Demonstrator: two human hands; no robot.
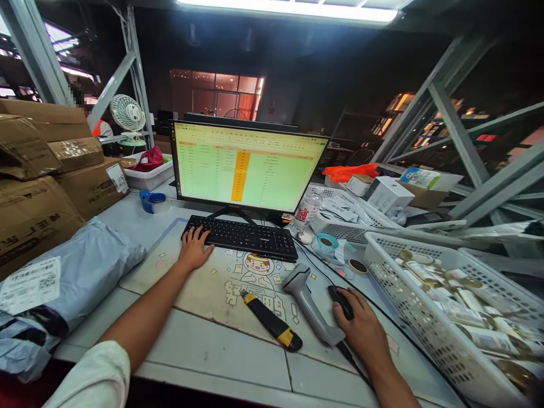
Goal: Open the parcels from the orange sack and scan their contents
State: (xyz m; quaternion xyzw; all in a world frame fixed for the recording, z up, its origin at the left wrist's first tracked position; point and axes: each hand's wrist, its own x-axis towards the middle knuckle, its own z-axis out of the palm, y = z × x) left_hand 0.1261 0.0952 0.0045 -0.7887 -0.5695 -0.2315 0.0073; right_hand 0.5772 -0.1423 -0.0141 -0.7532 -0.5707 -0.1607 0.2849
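My left hand (194, 249) rests with its fingers spread over the left end of a black keyboard (250, 237). Curled over a black computer mouse (341, 302) is my right hand (361, 323), on the right side of a printed desk mat (204, 286). Between my hands lie a grey barcode scanner (312, 309) and a black and yellow utility knife (272, 322). Behind the keyboard stands a monitor (272, 170) showing a spreadsheet with one orange column.
Cardboard boxes (34, 215) and a grey plastic parcel (93, 266) crowd the left. A white basket (378, 243) of small bottles stands at right. Near the monitor are a blue tape dispenser (149, 202), a plastic bottle (308, 208) and tape rolls (327, 242).
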